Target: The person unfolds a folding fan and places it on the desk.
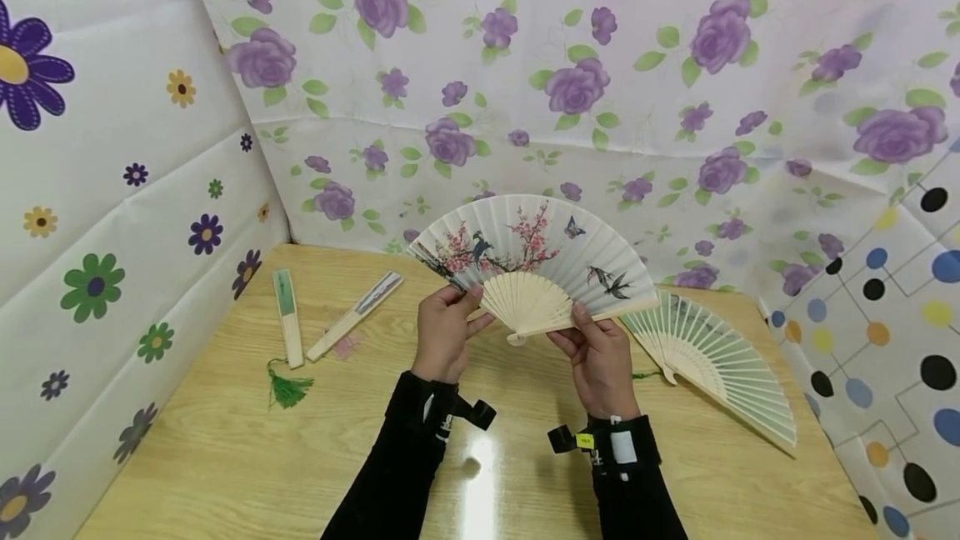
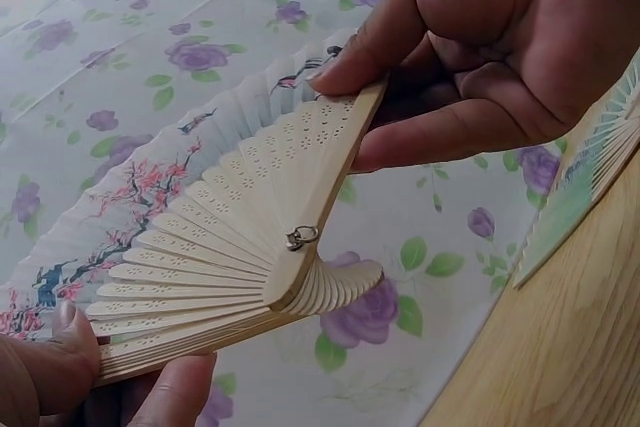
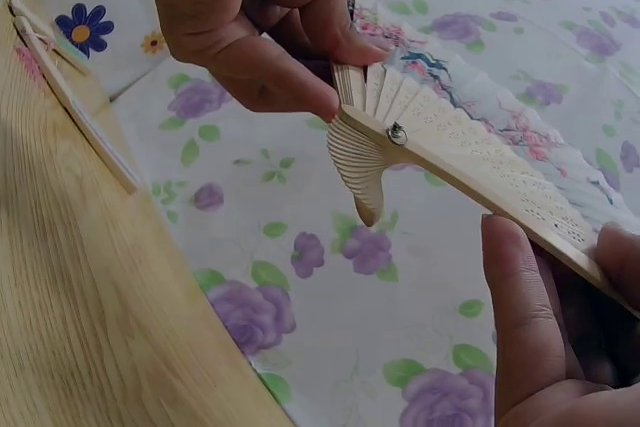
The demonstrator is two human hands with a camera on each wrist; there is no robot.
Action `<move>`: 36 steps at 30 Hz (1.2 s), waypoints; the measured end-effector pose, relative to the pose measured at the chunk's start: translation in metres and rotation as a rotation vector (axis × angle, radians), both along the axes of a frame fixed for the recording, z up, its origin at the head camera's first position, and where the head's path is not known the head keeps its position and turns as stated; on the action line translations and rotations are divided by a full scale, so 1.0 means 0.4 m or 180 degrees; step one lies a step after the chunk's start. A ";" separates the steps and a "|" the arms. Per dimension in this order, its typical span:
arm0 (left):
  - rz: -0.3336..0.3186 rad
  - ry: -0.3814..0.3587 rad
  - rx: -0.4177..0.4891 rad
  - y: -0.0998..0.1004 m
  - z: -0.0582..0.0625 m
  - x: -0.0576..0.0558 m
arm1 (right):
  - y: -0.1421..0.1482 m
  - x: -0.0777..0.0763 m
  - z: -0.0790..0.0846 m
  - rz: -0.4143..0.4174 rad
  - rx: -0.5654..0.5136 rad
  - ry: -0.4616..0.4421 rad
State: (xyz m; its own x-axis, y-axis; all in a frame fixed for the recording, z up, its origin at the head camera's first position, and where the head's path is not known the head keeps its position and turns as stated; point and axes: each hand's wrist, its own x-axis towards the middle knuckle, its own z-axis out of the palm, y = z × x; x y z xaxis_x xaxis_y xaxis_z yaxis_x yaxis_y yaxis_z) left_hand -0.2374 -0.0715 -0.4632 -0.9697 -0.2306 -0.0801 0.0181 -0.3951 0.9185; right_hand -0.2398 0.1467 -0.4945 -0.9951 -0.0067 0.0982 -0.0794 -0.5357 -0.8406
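A white folding fan (image 1: 525, 248), painted with pink blossoms, birds and a butterfly, is spread wide above the table between both hands. Its pale wooden ribs (image 2: 230, 217) are pierced with small flower patterns and meet at a metal pivot ring (image 3: 397, 134). My left hand (image 1: 444, 332) pinches the left edge, where several ribs are still stacked together. At the opposite edge, my right hand (image 1: 597, 352) grips the outer guard rib between thumb and fingers. The thumbs lie on the near face; some fingers are hidden behind the fan.
On the table (image 1: 225, 440), a closed fan with green cloth (image 1: 287, 319) and a green tassel (image 1: 288, 388) lies at left. Beside it is another closed fan (image 1: 356, 315) with something pink under it. An opened green fan (image 1: 712, 365) lies at right. Patterned cloths (image 1: 525, 82) surround the table.
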 end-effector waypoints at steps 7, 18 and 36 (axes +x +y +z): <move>-0.0006 0.0008 0.0078 0.000 0.004 0.002 | -0.015 -0.001 -0.003 -0.0185 -0.0340 -0.0246; -0.0008 -0.0011 0.0097 -0.002 0.004 0.005 | -0.004 0.000 0.001 -0.0135 -0.0147 -0.0027; 0.0030 0.0089 0.0393 0.005 0.003 0.007 | -0.013 -0.003 0.009 -0.0383 -0.0745 -0.0523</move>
